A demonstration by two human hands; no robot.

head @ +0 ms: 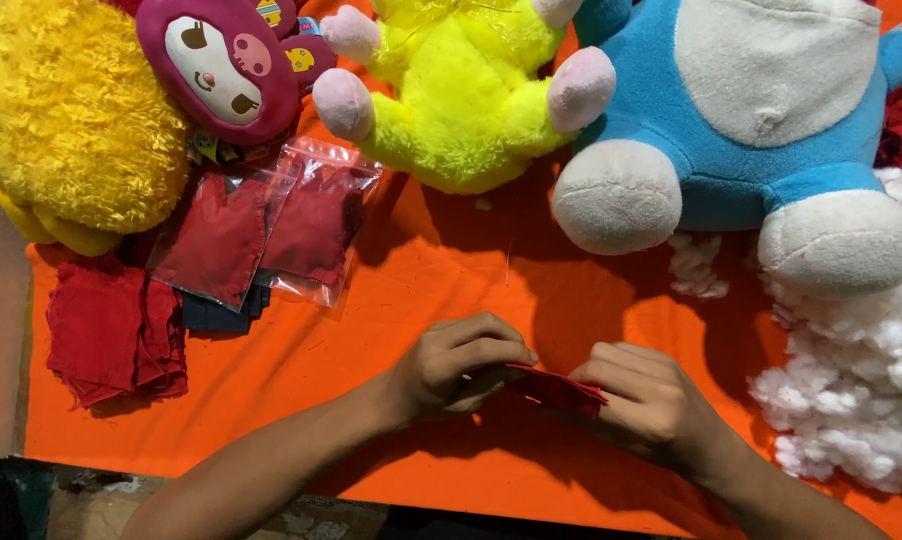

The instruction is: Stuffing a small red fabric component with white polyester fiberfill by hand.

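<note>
The red cloth piece (556,388) lies mostly hidden under both hands' fingers (491,345).

Left hand (461,368), right hand (646,400) bare; forearms bare, no sleeves, rings, watch.

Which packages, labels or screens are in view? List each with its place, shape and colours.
Left clear plastic bag: upper left on the orange cloth, flat rectangle holding red fabric.
Right clear plastic bag: beside it, below the yellow-green plush toy, flat rectangle, red fabric inside.
No labels or screens visible.
</note>
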